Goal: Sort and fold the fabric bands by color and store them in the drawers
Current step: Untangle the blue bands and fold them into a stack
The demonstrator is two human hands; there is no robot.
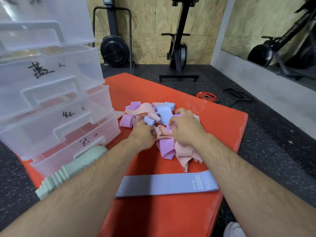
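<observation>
Head view looks down on a red mat (pixel 217 127) where both hands work at the near side of a tangled pile of bands (pixel 153 115), pink, purple and blue mixed. The right hand (pixel 185 129) has its fingers curled round a purple band (pixel 177 115) at the pile's right side. The left hand (pixel 142 136) digs into the pile's middle with fingers bent under; whether they grip anything I cannot tell. A flat blue band (pixel 167 186) lies between the forearms, well nearer the person than the pile, its long axis running left to right. The stacked drawers (pixel 56 106) stand to the left, touching the mat's left side, with green bands (pixel 71 168) piled just in front, so the left hand is nearer storage. Bare mat between pile and blue band looks like the best folding room; the mat's right edge is close beside the right wrist.
</observation>
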